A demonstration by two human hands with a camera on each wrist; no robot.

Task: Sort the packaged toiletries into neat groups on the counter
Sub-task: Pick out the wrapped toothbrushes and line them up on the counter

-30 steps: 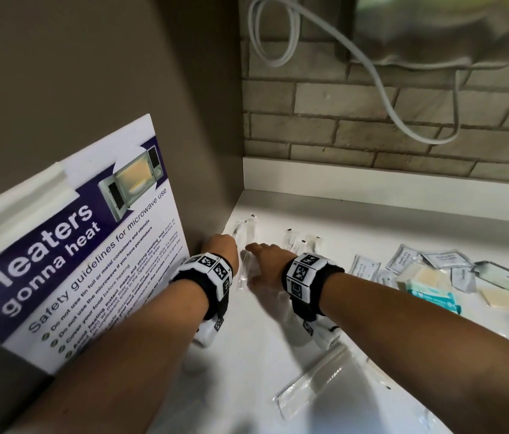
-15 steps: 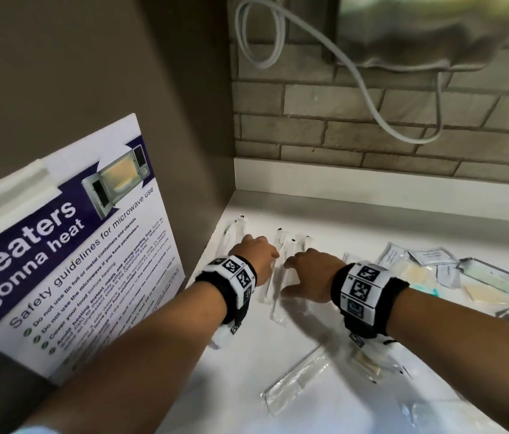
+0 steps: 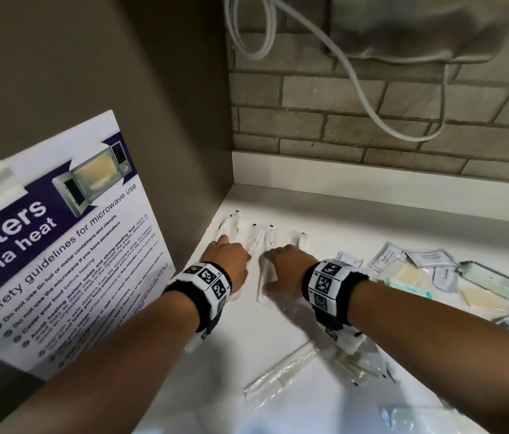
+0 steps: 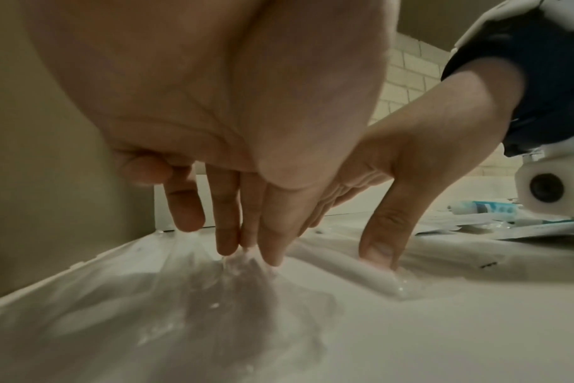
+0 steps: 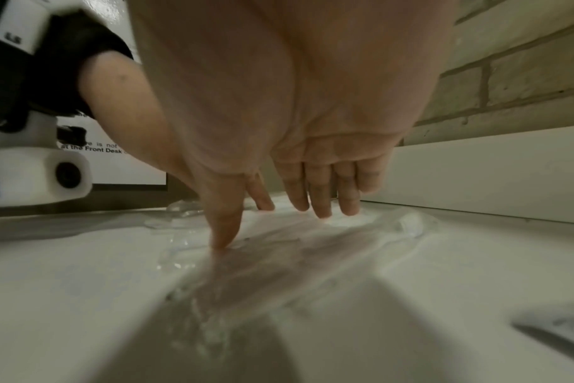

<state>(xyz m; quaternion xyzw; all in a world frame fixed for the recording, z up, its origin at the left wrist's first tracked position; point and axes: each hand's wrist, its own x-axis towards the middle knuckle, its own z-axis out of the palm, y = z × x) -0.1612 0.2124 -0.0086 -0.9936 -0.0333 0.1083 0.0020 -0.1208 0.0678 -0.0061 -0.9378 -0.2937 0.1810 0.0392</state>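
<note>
Several clear-wrapped long packets [image 3: 254, 238] lie side by side in the back-left corner of the white counter [image 3: 356, 227]. My left hand [image 3: 231, 261] lies palm down on the left end of the row, its straight fingertips [image 4: 228, 241] touching the wrapper [image 4: 213, 285]. My right hand [image 3: 287, 264] lies flat on the right part of the row, with its thumb [image 5: 225, 233] and fingers [image 5: 321, 202] pressing the clear film [image 5: 279, 248]. Neither hand grips anything. The palms hide the packets' near ends.
A loose clear packet [image 3: 281, 374] lies near me under my right forearm. Small sachets [image 3: 428, 258], pale soap bars [image 3: 478, 297] and a teal item [image 3: 403, 281] sit in a heap at the right. A microwave poster [image 3: 59, 245] covers the left wall. A white cable [image 3: 356, 79] hangs on the brick wall.
Both hands have drawn back from the corner towards me. The right hand has shifted right along the row, so the hands now lie a little further apart.
</note>
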